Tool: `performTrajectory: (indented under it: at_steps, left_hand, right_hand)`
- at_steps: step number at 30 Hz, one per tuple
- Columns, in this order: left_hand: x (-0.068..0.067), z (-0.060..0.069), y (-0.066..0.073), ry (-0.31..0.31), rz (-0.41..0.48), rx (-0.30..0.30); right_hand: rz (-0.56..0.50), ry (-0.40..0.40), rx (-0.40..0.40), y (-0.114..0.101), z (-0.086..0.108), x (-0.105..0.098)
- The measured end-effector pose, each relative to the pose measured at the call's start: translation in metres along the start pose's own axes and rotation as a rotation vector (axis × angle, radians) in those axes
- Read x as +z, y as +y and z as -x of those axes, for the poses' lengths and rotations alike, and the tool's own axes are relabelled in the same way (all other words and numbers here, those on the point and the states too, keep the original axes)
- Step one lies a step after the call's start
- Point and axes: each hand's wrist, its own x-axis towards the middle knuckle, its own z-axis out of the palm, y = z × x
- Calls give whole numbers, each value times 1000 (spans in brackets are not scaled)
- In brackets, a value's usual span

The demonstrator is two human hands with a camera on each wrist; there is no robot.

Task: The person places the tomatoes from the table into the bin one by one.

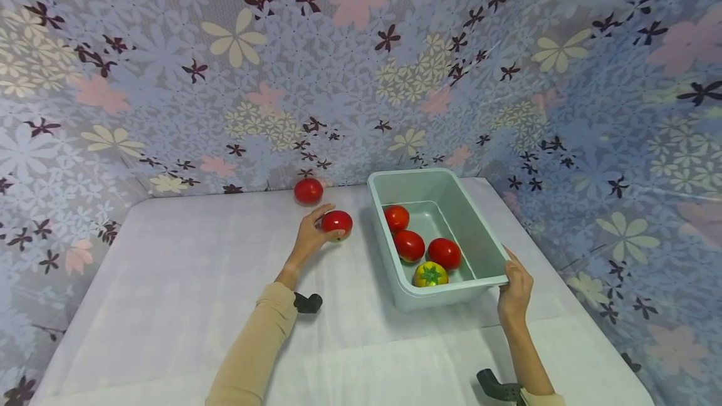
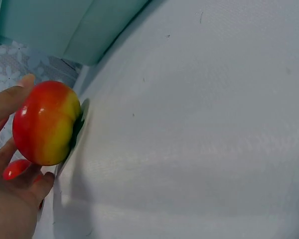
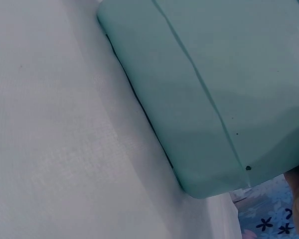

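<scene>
Left hand [image 1: 308,237] on tomato [image 1: 336,222], right hand [image 1: 514,287] on bin [image 1: 445,298]

The left hand grips the tomato between thumb and fingers; whether it touches the cloth [image 1: 186,281], I cannot tell. The right hand holds the bin at its near corner. The skin looks glossy, so a spread, even hold should beat a squeeze. Steady rim pressure should stop the bin sliding. A spare tomato [image 1: 308,191] sits just beyond the left hand; four others [image 1: 408,246] lie in the bin, between the hands. White, creased cloth spreads beneath both; floral sheeting [image 1: 361,99] rises beyond them.
</scene>
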Motion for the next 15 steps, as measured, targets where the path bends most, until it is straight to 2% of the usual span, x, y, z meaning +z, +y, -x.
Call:
performTrajectory:
  at_steps: [7, 15]
  left_hand:
    - [-1, 2, -4, -4, -22, -6]
    - [0, 4, -5, 24, 15, -29]
  right_hand:
    - [7, -3, -3, 0, 1, 0]
    - [7, 1, 1, 0, 0, 1]
